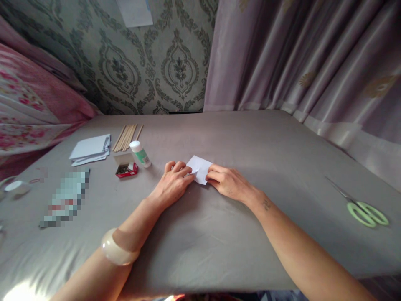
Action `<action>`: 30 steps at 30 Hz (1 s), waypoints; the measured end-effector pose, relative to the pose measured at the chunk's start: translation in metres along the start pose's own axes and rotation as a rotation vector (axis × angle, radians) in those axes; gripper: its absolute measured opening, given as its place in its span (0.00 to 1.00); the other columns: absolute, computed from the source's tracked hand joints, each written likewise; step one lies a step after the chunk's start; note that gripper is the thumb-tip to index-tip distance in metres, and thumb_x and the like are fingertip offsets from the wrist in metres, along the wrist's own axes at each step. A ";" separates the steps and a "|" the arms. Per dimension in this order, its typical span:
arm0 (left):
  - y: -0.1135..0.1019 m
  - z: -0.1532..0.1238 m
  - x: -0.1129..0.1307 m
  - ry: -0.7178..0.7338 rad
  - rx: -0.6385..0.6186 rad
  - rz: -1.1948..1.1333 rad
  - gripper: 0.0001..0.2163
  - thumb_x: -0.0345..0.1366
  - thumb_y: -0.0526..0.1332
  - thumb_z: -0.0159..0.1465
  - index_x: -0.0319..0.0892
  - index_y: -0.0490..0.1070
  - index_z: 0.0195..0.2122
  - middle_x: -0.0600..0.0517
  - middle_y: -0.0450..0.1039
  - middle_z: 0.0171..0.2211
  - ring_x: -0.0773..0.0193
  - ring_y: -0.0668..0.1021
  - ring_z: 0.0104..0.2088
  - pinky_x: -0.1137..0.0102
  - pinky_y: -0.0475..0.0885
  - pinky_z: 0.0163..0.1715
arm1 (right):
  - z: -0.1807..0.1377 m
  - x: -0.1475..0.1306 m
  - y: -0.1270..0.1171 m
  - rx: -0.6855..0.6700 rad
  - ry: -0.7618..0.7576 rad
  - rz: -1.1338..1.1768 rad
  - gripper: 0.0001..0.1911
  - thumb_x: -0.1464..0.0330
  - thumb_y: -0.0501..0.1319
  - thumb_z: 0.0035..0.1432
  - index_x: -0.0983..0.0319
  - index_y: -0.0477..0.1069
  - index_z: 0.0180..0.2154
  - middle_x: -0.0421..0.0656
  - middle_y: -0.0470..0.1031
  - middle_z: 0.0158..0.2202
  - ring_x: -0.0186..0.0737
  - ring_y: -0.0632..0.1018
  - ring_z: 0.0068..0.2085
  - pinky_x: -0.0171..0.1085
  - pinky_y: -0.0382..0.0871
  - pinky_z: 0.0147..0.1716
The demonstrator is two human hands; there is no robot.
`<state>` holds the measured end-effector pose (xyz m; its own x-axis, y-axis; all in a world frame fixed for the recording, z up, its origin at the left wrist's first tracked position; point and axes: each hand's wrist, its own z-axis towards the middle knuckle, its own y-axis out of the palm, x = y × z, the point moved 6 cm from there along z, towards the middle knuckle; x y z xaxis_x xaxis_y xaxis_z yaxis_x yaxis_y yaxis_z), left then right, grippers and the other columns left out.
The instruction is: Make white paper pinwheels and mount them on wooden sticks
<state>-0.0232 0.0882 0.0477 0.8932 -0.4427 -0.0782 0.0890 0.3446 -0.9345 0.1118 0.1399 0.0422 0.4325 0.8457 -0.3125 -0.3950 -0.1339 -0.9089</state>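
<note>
A small sheet of white paper [200, 165] is held between my two hands over the middle of the grey cloth surface. My left hand [175, 179] grips its left side, with the fingers bent and the thumb close to a folded edge. On the right side, my right hand [227, 179] pinches the paper between thumb and fingers. The paper shows a crease or flap near its middle. The undersides of the fingers are hidden.
Left of my hands stand a white-and-green bottle [140, 154] and an open red box [126, 169] of small metal pieces. Behind lie wooden sticks [125, 138] and a paper stack [90, 149]. A blurred packet [67, 196] lies far left, green-handled scissors [366, 213] far right.
</note>
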 end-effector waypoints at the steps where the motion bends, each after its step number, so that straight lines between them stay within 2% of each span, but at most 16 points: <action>1: 0.000 0.000 0.001 0.006 -0.006 0.001 0.11 0.30 0.54 0.64 0.45 0.75 0.41 0.46 0.75 0.41 0.55 0.69 0.44 0.56 0.58 0.46 | 0.000 -0.001 0.001 -0.019 -0.003 0.012 0.09 0.74 0.56 0.61 0.59 0.75 0.35 0.42 0.73 0.38 0.35 0.75 0.35 0.32 0.62 0.32; 7: -0.006 0.002 0.015 0.021 -0.031 -0.026 0.10 0.31 0.54 0.61 0.43 0.75 0.36 0.48 0.76 0.40 0.55 0.70 0.44 0.56 0.59 0.47 | -0.001 -0.004 0.006 -0.104 0.024 0.024 0.08 0.71 0.57 0.62 0.59 0.75 0.35 0.42 0.74 0.36 0.36 0.75 0.35 0.33 0.62 0.32; 14: -0.006 0.002 0.024 0.029 -0.028 -0.034 0.11 0.34 0.52 0.64 0.42 0.75 0.35 0.47 0.76 0.38 0.55 0.71 0.44 0.56 0.59 0.47 | 0.000 0.000 0.004 -0.089 0.114 0.159 0.08 0.70 0.57 0.62 0.60 0.76 0.35 0.43 0.75 0.36 0.37 0.75 0.37 0.34 0.64 0.37; 22: -0.002 0.002 0.024 0.028 -0.029 -0.013 0.12 0.34 0.52 0.66 0.41 0.74 0.33 0.47 0.76 0.37 0.55 0.70 0.45 0.56 0.59 0.47 | 0.003 0.010 0.011 0.051 0.309 0.291 0.08 0.69 0.58 0.60 0.60 0.77 0.36 0.43 0.78 0.38 0.38 0.77 0.36 0.34 0.66 0.36; 30: -0.002 0.003 0.025 0.026 0.009 -0.016 0.11 0.33 0.52 0.66 0.41 0.74 0.34 0.48 0.76 0.36 0.56 0.70 0.43 0.57 0.59 0.46 | 0.005 0.017 0.017 0.157 0.401 0.332 0.06 0.71 0.61 0.57 0.60 0.78 0.34 0.43 0.80 0.35 0.39 0.78 0.35 0.35 0.67 0.37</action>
<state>-0.0003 0.0787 0.0486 0.8799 -0.4697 -0.0721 0.1074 0.3444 -0.9327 0.1078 0.1545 0.0229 0.5272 0.5038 -0.6842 -0.6659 -0.2552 -0.7010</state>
